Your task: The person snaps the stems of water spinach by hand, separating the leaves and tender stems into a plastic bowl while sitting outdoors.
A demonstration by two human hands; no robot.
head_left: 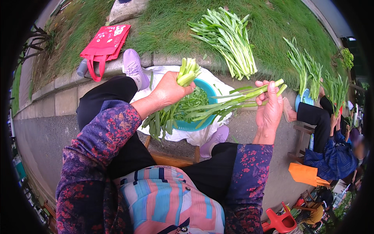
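My left hand (168, 90) is closed round a bunch of leafy green stalks (188, 72), cut ends up and leaves hanging below the fist. In my right hand (270, 105), to the right, a few more long green stalks (249, 93) are pinched near their pale ends, their leaves pointing left over the basin. Between and below my hands stands a teal basin (205, 87) with chopped green leaves (193, 102) in it. Under the basin lies a white plastic sheet (171, 137).
A big pile of leafy stalks (230, 43) lies on the grass beyond the kerb. At the left is a red tote bag (106, 42) beside a grey bottle (82, 68). At the right another person (327, 156) sits by a blue basin (304, 97). A red stool (281, 220) stands lower right.
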